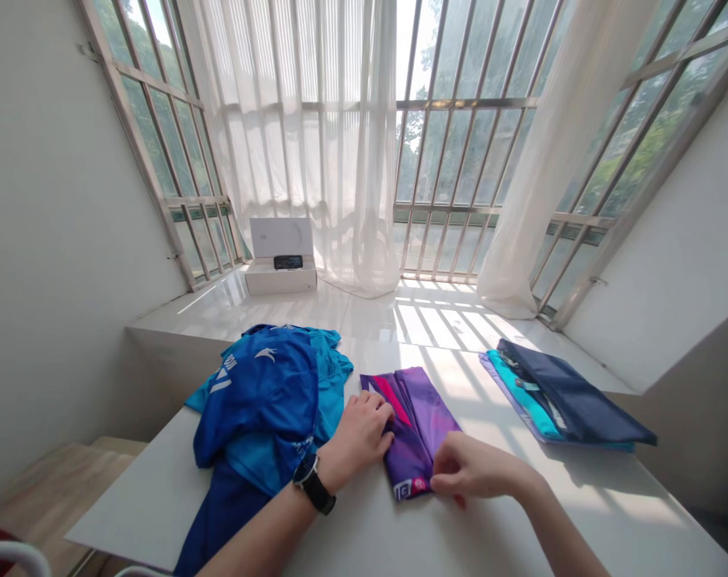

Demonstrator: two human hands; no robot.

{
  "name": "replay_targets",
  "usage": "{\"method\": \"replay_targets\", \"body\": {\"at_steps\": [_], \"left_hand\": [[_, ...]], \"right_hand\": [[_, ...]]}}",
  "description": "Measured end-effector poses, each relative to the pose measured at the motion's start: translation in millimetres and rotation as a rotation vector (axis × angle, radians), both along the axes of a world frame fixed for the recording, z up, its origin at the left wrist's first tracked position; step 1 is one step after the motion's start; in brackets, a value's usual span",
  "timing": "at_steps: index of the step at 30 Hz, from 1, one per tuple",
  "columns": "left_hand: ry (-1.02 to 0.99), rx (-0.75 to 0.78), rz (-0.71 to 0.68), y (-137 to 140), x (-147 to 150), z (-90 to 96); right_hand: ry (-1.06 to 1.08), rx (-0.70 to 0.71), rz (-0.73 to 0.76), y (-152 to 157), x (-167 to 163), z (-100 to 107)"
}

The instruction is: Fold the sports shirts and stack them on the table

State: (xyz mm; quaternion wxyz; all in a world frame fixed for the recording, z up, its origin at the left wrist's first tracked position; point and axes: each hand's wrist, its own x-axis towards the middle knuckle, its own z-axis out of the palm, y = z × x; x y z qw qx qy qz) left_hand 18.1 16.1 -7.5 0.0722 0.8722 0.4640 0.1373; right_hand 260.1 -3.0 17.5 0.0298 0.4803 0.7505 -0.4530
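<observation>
A purple garment (420, 425), with a pink stripe and a printed white patch at its near corner, lies folded lengthwise on the white table (333, 537). My left hand (360, 429), below a black wristwatch, has its fingers curled over the garment's left edge. At the near right corner, my right hand (475, 466) pinches the fabric between thumb and bent fingers. Just left of my left hand, a loose heap of blue shirts (267, 401) with white print spills toward the near edge. The garment's collar and sleeves cannot be made out.
A stack of folded clothes (568, 397), navy on top with turquoise and lilac below, lies at the right. On the window sill (364, 312) stands an open white box (281, 280) with a dark phone-like device (288, 262). Sheer curtains (364, 160) hang before barred windows.
</observation>
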Motion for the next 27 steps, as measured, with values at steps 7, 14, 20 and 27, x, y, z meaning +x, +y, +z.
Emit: {"method": "replay_targets", "body": {"at_steps": [7, 14, 20, 27], "left_hand": [[0.082, -0.051, -0.015, 2.6, -0.5, 0.6], [0.062, 0.034, -0.002, -11.2, 3.8, 4.8], [0.087, 0.029, -0.064, 0.5, -2.7, 3.0], [0.223, -0.013, 0.226, 6.6, -7.2, 10.6]], "right_hand": [[0.129, 0.379, -0.221, 14.1, -1.2, -7.5], [0.121, 0.310, -0.253, 21.0, 1.3, -25.3], [0.268, -0.190, -0.065, 12.7, 0.5, -13.4], [0.410, -0.309, 0.027, 4.8, -26.6, -20.8]]}}
